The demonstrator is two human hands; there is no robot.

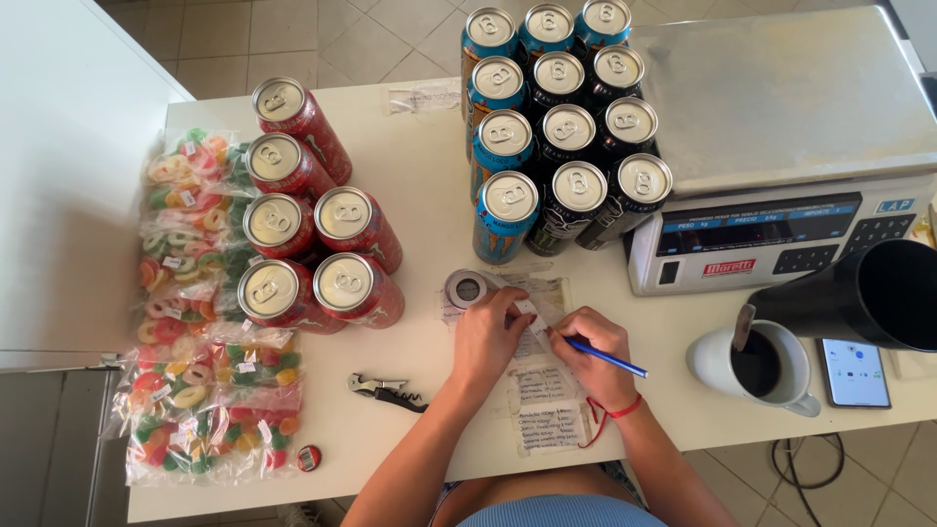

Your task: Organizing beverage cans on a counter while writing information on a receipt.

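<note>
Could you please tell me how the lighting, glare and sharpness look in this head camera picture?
Head view: soft, even light with faint shadows under the red cans; bright glare washes out the white surface at far left; mild sheen on the scale platter; wide-lens bending tilts the cans outward; the left hand, the right hand and the blue pen are sharp, with no motion blur.

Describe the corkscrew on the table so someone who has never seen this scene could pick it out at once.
Start at the cluster of red cans on the white table's left side and drop straight toward the near edge. Just below them, left of the person's left hand, lies the corkscrew. It is the only small folding tool of dark and silver metal there, lying flat and alone on bare tabletop.
</note>
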